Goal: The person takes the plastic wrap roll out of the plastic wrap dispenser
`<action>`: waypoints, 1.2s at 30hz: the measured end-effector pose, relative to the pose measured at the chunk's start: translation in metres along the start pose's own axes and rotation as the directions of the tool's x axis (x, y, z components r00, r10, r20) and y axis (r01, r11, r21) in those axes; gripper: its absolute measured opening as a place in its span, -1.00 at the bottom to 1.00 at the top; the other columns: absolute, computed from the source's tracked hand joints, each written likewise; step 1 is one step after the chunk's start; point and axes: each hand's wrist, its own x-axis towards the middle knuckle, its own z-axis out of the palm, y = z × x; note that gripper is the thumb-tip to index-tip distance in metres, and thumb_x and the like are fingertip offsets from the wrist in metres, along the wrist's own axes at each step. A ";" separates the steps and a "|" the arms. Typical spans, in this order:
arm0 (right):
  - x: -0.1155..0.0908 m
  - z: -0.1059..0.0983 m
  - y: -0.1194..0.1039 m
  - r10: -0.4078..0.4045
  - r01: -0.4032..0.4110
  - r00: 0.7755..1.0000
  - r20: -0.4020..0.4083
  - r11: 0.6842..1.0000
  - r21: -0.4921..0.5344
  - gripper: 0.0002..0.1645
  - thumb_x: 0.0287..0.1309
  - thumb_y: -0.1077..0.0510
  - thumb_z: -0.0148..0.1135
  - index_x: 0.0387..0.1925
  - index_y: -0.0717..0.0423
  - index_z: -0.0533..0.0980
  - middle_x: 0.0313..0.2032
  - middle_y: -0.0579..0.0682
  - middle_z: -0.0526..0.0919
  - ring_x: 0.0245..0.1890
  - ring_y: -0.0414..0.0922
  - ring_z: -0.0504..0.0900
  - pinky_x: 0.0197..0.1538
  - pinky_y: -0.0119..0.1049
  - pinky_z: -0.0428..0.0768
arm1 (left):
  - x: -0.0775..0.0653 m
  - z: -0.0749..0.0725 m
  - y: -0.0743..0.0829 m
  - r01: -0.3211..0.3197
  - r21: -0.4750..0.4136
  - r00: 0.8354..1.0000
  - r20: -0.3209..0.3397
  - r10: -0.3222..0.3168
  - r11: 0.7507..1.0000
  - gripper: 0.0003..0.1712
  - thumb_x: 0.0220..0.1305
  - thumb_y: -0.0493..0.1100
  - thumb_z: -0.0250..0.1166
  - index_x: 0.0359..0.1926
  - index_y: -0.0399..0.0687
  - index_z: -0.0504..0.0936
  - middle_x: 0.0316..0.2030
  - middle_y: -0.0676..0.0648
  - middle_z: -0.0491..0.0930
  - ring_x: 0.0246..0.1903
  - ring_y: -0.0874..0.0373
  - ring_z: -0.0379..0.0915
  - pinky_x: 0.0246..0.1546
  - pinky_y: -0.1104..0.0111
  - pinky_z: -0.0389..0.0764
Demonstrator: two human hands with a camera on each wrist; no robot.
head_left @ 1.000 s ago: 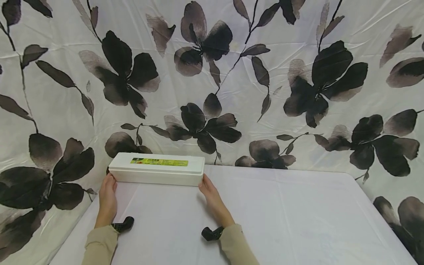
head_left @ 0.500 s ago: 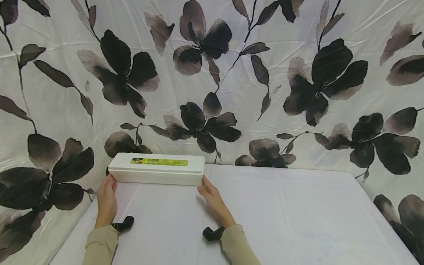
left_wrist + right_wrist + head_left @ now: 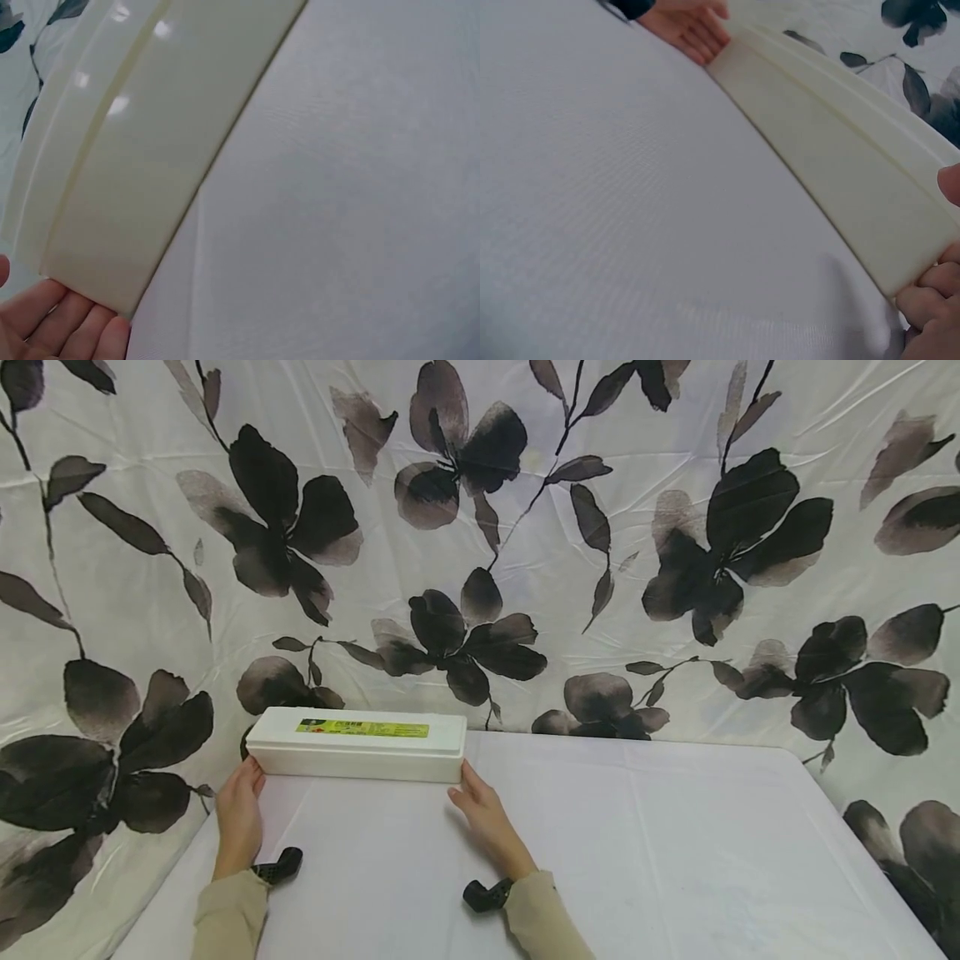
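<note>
A long white lidded box [image 3: 352,763] with a yellow-green label [image 3: 363,728] on its lid lies at the back left of the white table. My left hand [image 3: 238,822] is at its left end, fingers [image 3: 71,324] fairly straight with the tips against the end wall. At the opposite end is my right hand [image 3: 491,827], its fingers [image 3: 922,300] touching the lower corner. In the right wrist view a fingertip [image 3: 950,184] shows near the lid edge. The lid sits on the box, so the inside is hidden.
The white-covered table [image 3: 697,852] stretches to the right and front of the box. Behind it hangs a floral cloth [image 3: 600,560] with dark blossoms. Black devices [image 3: 279,867] are strapped to both wrists below beige sleeves [image 3: 228,914].
Box and hands keep nearly the same places. The right hand and forearm sit very slightly farther right; the view itself shifts a little.
</note>
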 end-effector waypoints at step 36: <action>-0.036 -0.019 -0.004 -0.032 0.028 0.999 -0.025 0.988 -0.151 -0.21 0.41 0.16 0.12 0.50 0.31 0.03 0.50 0.16 0.07 0.50 0.05 0.02 0.43 -0.06 0.05 | -0.008 0.000 0.004 -0.036 -0.204 0.980 -0.199 -0.005 0.978 -0.43 0.56 -0.05 -0.08 0.07 -0.58 0.53 -0.41 0.17 0.68 -0.37 0.37 0.66 -0.27 0.50 0.61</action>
